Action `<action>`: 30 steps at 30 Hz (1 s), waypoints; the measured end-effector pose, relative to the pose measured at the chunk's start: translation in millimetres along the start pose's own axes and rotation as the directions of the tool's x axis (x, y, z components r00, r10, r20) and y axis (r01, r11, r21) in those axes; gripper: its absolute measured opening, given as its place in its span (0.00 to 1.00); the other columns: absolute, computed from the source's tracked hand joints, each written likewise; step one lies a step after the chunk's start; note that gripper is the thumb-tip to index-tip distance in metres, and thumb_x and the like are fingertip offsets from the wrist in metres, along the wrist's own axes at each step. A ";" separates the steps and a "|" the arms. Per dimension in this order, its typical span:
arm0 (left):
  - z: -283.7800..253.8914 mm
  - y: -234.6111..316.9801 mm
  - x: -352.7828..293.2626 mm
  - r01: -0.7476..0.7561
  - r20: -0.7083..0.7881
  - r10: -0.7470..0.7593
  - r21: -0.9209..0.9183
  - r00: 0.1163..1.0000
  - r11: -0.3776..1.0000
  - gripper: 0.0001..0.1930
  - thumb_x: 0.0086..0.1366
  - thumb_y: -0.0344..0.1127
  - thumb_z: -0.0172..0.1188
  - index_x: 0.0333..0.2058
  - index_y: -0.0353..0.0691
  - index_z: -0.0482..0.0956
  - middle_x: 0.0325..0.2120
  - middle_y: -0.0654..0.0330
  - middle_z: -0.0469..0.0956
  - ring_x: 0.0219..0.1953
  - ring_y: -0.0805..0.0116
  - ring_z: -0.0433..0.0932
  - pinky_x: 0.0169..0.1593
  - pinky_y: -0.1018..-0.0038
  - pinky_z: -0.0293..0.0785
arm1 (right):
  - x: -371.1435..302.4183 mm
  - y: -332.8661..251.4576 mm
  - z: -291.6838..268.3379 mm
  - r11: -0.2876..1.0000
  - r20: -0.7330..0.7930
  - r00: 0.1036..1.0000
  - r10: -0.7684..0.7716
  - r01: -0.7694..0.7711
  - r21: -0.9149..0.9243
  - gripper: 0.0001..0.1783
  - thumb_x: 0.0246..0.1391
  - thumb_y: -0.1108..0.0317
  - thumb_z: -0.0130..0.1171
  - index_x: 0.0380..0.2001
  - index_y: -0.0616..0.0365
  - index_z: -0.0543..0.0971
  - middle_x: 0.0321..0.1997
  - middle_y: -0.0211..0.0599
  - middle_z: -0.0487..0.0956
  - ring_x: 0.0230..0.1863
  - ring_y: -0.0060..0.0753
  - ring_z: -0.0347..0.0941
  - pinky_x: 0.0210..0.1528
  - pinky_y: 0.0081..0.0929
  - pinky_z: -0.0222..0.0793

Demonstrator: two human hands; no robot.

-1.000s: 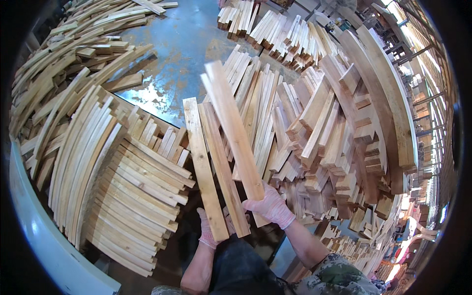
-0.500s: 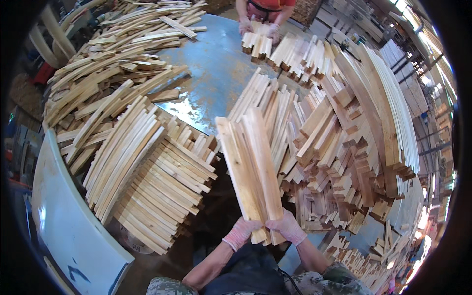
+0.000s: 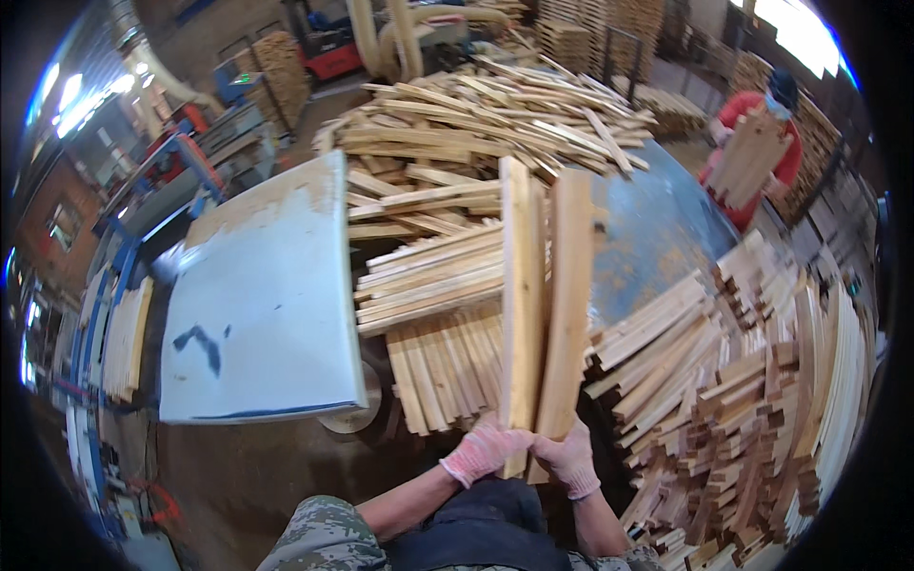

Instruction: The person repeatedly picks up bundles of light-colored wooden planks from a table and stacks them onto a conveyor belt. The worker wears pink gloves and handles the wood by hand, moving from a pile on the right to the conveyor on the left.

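Note:
A small bundle of long wooden strips [image 3: 564,305] stands nearly upright in front of my body, its tops tilting away from me. My left hand [image 3: 484,449], in a pinkish knit glove, is closed around the bundle's lower left side. The lower right side is gripped by my gloved right hand [image 3: 568,459], with the two hands almost touching. Behind the held strips is a layered stack of wooden strips [image 3: 433,278], partly hidden by them. Its upper strips lie crosswise over a lower row [image 3: 443,371].
A pale blue panel table [image 3: 262,314] stands to the left. Loose strips [image 3: 428,124] are heaped at the back, beside a blue tabletop [image 3: 638,224]. Piles of cut wood [image 3: 724,419] fill the right. A co-worker in red [image 3: 795,167] holds several boards [image 3: 750,160] at the far right.
My view has turned left, bringing the pale panel table fully into sight. Both hands still grip the strips, now more upright. The co-worker has lifted boards off the table.

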State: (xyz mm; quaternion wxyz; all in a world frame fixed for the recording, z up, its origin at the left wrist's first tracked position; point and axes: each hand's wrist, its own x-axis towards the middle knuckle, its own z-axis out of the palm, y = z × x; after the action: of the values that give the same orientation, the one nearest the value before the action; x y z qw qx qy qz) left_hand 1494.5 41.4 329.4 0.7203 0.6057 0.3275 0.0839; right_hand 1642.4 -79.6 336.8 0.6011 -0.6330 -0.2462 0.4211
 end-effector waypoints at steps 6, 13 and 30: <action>-156.5 32.4 -112.0 -0.176 -0.382 0.068 -0.256 0.922 0.950 0.16 0.66 0.31 0.68 0.51 0.30 0.83 0.39 0.59 0.86 0.37 0.68 0.85 0.41 0.70 0.84 | 51.9 -2.1 181.6 0.964 0.507 0.838 0.202 -0.078 -0.254 0.38 0.50 0.51 0.80 0.59 0.64 0.80 0.50 0.47 0.88 0.49 0.34 0.85 0.54 0.35 0.79; -366.3 -38.3 -183.4 -0.087 -0.571 -0.169 -0.394 0.804 0.915 0.17 0.60 0.32 0.69 0.44 0.24 0.83 0.35 0.51 0.85 0.36 0.60 0.87 0.41 0.63 0.87 | 54.6 16.3 410.0 0.925 0.686 0.684 0.250 -0.378 0.040 0.32 0.55 0.60 0.79 0.57 0.65 0.80 0.46 0.37 0.86 0.46 0.29 0.81 0.54 0.32 0.79; -460.5 -73.9 -210.8 -0.072 -0.520 -0.136 -0.361 0.843 0.930 0.16 0.59 0.25 0.69 0.47 0.28 0.85 0.36 0.55 0.86 0.35 0.61 0.86 0.43 0.64 0.86 | 51.7 52.8 486.3 0.949 0.369 0.908 0.196 -0.271 0.164 0.30 0.64 0.69 0.61 0.68 0.64 0.72 0.54 0.43 0.84 0.47 0.36 0.83 0.53 0.36 0.83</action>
State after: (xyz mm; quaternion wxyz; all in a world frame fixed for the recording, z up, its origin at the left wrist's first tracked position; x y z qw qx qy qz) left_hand 1047.5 290.2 315.0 0.7012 0.4071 0.5043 0.2970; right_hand 1256.0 223.7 311.0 0.5567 -0.5059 -0.2248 0.6193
